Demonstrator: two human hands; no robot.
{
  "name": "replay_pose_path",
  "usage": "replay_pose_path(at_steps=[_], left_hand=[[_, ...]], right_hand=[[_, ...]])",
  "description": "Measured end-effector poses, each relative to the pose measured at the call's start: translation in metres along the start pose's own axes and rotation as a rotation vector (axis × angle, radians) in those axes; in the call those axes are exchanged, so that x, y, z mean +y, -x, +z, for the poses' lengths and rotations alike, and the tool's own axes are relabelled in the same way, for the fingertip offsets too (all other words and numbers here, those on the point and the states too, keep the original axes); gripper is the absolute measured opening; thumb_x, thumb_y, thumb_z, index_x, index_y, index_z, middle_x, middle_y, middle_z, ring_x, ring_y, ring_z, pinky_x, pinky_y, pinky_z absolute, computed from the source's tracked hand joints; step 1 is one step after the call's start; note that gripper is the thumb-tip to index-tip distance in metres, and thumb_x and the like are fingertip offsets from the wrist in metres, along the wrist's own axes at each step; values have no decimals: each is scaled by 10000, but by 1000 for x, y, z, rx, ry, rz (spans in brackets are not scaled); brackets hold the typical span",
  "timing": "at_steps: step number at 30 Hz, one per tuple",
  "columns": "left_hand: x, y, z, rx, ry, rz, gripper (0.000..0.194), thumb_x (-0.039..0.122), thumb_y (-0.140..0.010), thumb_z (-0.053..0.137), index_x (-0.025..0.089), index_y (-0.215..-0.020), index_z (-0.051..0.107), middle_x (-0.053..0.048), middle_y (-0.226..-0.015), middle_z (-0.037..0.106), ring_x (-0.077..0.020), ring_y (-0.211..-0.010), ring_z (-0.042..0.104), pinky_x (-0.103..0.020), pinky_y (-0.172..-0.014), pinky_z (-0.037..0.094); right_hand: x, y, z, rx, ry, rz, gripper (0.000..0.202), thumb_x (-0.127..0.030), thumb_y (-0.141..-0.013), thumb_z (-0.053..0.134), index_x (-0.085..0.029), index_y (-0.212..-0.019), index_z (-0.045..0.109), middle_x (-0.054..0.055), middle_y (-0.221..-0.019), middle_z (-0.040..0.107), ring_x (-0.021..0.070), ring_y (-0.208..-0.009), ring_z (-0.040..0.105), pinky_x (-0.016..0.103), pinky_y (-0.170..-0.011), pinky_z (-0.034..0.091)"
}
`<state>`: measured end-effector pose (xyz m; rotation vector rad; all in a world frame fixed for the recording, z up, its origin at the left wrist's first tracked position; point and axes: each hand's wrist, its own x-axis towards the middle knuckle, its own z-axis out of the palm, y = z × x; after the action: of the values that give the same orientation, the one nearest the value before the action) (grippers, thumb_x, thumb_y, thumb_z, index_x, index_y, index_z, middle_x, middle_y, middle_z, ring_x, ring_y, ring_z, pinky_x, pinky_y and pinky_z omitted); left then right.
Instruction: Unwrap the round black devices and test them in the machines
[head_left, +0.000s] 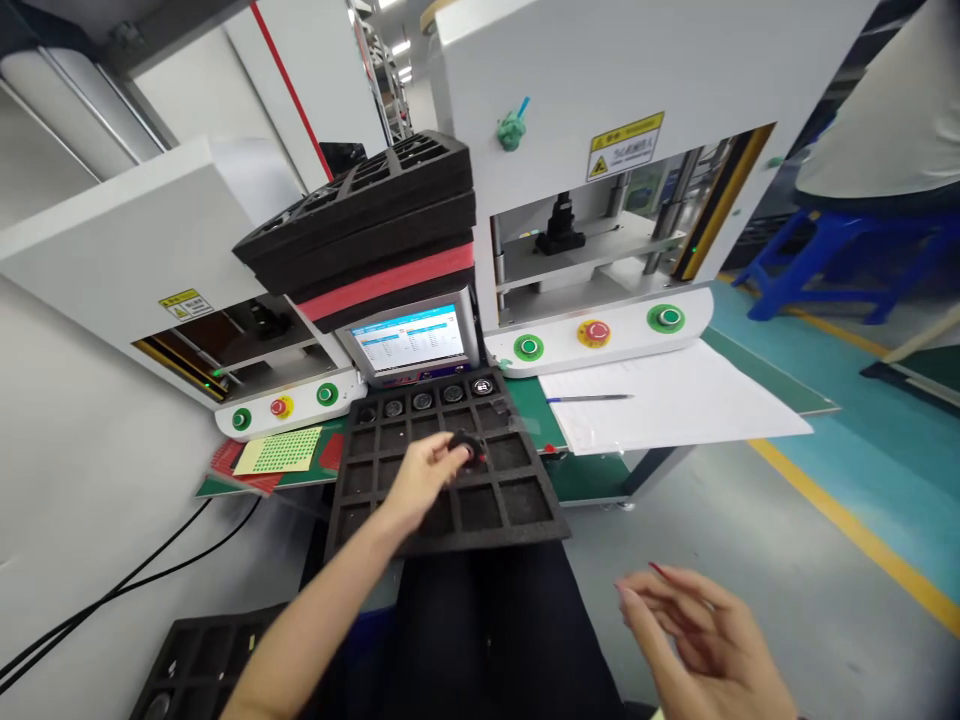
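My left hand (427,478) reaches over a black foam tray (450,543) and pinches a small dark round part (466,450) between thumb and fingers. That tray has square compartments; several round parts, among them one with white markings (482,387), sit in its far row. Nearer compartments to the right of the hand hold nothing visible. Lower right, my right hand (701,640) is raised away from the tray, fingers curved and apart, with nothing seen in it.
Behind the tray stands a small screen (411,338) under stacked foam trays (375,220). White presses with buttons flank it, left (285,405) and right (598,333). Paper (675,400) with a pen (591,399) lies right. Another tray (202,650) is lower left. A person (892,110) sits upper right.
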<state>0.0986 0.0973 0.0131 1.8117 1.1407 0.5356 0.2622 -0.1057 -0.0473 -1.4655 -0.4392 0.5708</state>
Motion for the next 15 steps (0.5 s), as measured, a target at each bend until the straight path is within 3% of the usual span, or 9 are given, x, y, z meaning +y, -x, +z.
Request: replay_pose_path(at_steps=[3, 7, 15], left_hand=[[-4, 60, 27, 47, 273, 8, 536, 645, -873, 518, 131, -940, 656, -105, -878, 722, -139, -647, 628, -251, -585, 508], [-17, 107, 48, 39, 800, 78, 285, 421, -808, 747, 148, -879, 707, -68, -806, 719, -138, -658, 668, -246, -645, 559], [-40, 141, 42, 53, 672, 200, 96, 255, -866, 701, 169, -890, 738, -66, -843, 718, -145, -682, 683, -240, -636, 581]], right_hand=[[-16, 17, 38, -97, -79, -201, 295, -274, -712, 802, -183, -926, 620, 51, -785, 744, 162, -660, 728, 210, -652, 620], [-28, 45, 68, -152, -179, -312, 229, -120, -738, 734, -198, -930, 636, 30, -806, 742, 148, -680, 742, 183, -664, 624], [-14, 74, 63, -288, -145, -343, 314, -19, -728, 724, -207, -960, 627, 12, -805, 734, 155, -745, 738, 223, -697, 646]])
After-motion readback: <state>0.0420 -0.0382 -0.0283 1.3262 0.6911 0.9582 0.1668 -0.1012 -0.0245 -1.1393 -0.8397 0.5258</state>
